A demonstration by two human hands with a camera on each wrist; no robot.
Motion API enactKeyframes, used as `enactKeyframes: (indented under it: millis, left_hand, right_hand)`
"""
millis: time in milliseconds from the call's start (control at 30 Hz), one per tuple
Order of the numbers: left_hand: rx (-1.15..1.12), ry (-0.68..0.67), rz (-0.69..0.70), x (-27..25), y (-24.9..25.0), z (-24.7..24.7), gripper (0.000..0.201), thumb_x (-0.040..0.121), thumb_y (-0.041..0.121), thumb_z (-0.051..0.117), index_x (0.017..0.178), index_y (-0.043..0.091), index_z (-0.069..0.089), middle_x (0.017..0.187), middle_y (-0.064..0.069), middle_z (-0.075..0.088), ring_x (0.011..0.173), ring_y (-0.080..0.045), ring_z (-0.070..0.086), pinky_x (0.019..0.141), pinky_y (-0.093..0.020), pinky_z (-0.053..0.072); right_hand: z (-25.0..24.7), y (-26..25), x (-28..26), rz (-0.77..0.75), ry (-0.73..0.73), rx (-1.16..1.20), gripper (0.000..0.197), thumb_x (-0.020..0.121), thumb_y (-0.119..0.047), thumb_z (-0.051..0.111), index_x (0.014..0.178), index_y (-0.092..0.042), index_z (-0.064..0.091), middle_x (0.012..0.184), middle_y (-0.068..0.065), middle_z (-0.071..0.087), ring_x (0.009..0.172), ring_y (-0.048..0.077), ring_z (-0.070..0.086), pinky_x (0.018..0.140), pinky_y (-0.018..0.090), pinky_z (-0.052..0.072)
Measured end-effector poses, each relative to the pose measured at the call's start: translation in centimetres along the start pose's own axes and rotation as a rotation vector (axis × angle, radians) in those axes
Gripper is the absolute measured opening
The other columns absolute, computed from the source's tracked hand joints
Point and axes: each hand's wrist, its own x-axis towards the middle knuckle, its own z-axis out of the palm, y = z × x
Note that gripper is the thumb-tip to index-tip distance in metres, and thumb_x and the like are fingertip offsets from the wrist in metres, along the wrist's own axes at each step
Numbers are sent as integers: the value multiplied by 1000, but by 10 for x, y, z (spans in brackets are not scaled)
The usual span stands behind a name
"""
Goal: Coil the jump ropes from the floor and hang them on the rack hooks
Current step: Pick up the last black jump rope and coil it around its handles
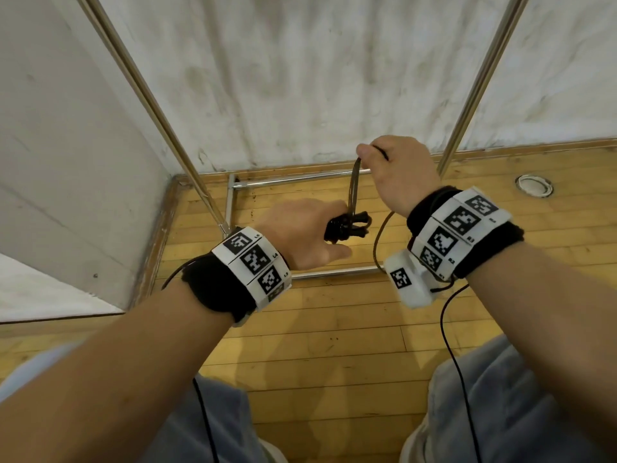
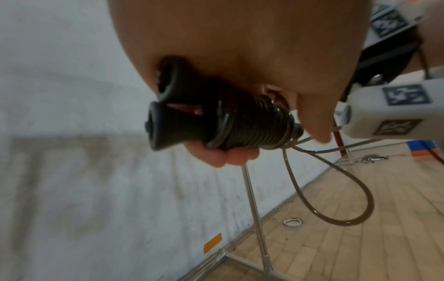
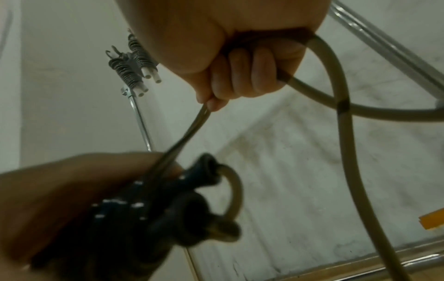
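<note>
a: where's the jump rope [image 1: 347,225] right now?

b: up in the air between both hands, above the wooden floor [image 1: 320,329] and in front of the metal rack [image 1: 293,180]. the two black handles [image 2: 168,114] lie side by side, with the brownish cord wound tightly round them in many turns.

a: and the left hand [image 1: 300,233]?

b: its fingers are curled round that bundle, gripping handles and windings together; the flared handle ends stick out past the hand in the left wrist view.

a: the right hand [image 1: 397,172]?

b: higher and a little farther away, closed into a fist on the cord [image 3: 199,121]. a doubled stretch runs taut from its fingertips down to the bundle. the rest of the cord comes out the other side of the fist and hangs as a slack loop [image 2: 360,190] below the hands.

a: anything already on the rack?

b: in the right wrist view, two coiled ropes with white handles [image 3: 134,64] hang at the top of the far left post, against the pale wall [image 1: 317,78]. whether they sit on hooks i can't tell; it's too small.

a: anything else down there?

b: a round metal floor fitting [image 1: 533,185] sits in the floor to the right of the rack.
</note>
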Motion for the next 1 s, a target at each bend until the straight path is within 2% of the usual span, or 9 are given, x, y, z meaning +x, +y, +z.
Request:
enactKeyframes:
  millis: [100, 233, 333, 433, 500, 600, 733, 867, 1000]
  left_hand:
    - [-73, 61, 27, -4, 9, -6, 45, 80, 65, 56, 106, 27, 54, 80, 11, 58, 72, -12, 55, 60, -28, 46]
    - [-154, 199, 37, -8, 16, -13, 26, 85, 54, 55, 92, 30, 51, 71, 14, 56, 65, -11, 54, 57, -29, 48]
    - [-190, 246, 33, -10, 17, -18, 29, 85, 51, 56, 104, 29, 53, 75, 18, 52, 68, -11, 55, 57, -27, 46]
    - [-240, 311, -54, -10, 11, -25, 38, 85, 54, 55, 112, 26, 51, 75, 21, 50, 66, -3, 52, 54, -22, 42]
    - [-274, 356, -125, -8, 5, -28, 34, 86, 55, 54, 105, 27, 45, 73, 20, 48, 65, 1, 50, 50, -19, 35]
    - [-325, 434, -198, -4, -2, -34, 33, 88, 53, 52, 102, 27, 37, 72, 17, 48, 64, -1, 50, 50, -21, 33]
    - [-321, 482, -249, 2, -7, -39, 41, 90, 49, 50, 119, 22, 42, 85, 9, 55, 69, -17, 53, 56, -28, 34]
    - [-347, 474, -224, 5, -10, -40, 43, 88, 48, 48, 124, 26, 43, 91, 10, 56, 76, -19, 55, 65, -29, 38]
    - [-302, 445, -237, 7, -12, -36, 41, 88, 48, 49, 122, 26, 44, 91, 10, 54, 75, -18, 53, 63, -29, 37]
  right_hand:
    - [-1, 7, 5, 46, -29, 2, 41, 97, -33, 45, 66, -8, 55, 55, -2, 43, 52, 10, 39, 47, 14, 27]
    - [1, 12, 5, 124, -94, 77, 40, 96, -36, 47, 70, -8, 60, 50, -2, 40, 47, 12, 37, 42, 15, 29]
    - [4, 15, -1, 136, -246, 143, 36, 97, -33, 46, 72, -12, 62, 56, -2, 49, 52, 12, 44, 50, 16, 34]
    - [12, 14, -10, 149, -376, 103, 29, 94, -10, 49, 68, -22, 55, 65, -4, 54, 60, 14, 48, 54, 16, 40]
    - [20, 10, -19, 231, -378, 233, 28, 95, -17, 47, 69, -27, 51, 60, -6, 50, 52, 10, 44, 48, 20, 35]
    - [32, 0, -31, 184, -318, 396, 29, 100, -32, 39, 81, -22, 59, 59, -10, 46, 47, 1, 39, 47, 19, 33]
    - [43, -16, -41, 114, -185, 432, 28, 101, -27, 35, 81, -18, 52, 66, -5, 47, 61, 13, 44, 60, 32, 38]
    - [52, -24, -48, 81, -269, 359, 18, 98, -25, 44, 102, -14, 57, 67, -8, 52, 54, 7, 45, 47, 13, 34]
    - [51, -26, -40, 213, -375, 329, 13, 97, -17, 46, 98, -17, 59, 76, -7, 57, 63, 6, 50, 49, 11, 36]
